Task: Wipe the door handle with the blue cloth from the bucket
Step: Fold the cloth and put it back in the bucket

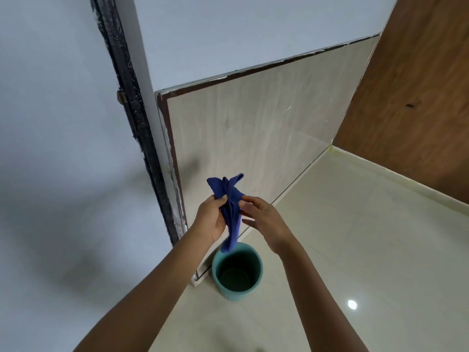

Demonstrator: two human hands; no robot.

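A blue cloth [231, 201] hangs bunched between both hands above a teal bucket [237, 271] that stands on the floor by the wall corner. My left hand [212, 218] grips the cloth's upper part with thumb and fingers. My right hand [264, 219] touches the cloth from the right with its fingertips pinching it. The cloth's lower end dangles just over the bucket's rim. The bucket looks empty inside. No door handle is in view.
A white door or panel [63, 148] with a dark edge strip [134, 110] fills the left. A beige tiled wall [253, 128] rises behind the bucket, a brown wooden panel [418, 97] stands at right. Pale glossy floor tiles [355, 250] spread right.
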